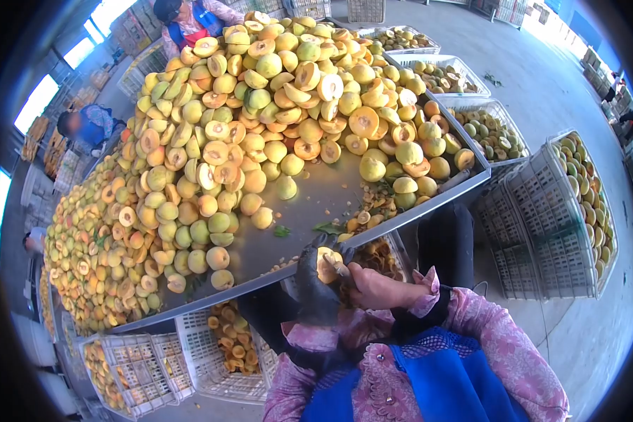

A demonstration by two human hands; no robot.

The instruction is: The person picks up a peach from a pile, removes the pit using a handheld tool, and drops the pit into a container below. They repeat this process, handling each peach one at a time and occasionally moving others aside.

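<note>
Near the table's front edge, my left hand [318, 281], in a dark glove, holds a halved peach [328, 264] with its cut face up. My right hand [378, 287], bare, is closed round a small tool whose tip touches the cut face of the fruit. Most of the tool is hidden by my fingers. Just beyond my hands is the metal table [295, 211], heaped with halved yellow-orange peaches [274, 91]. Green leaves and small scraps lie on its bare metal part.
White crates of fruit [534, 211] stand at the right, with more crates [148, 373] below the table's left front edge. A crate with peach pieces [401, 253] sits under my hands. Co-workers [91, 126] are at the table's far left side.
</note>
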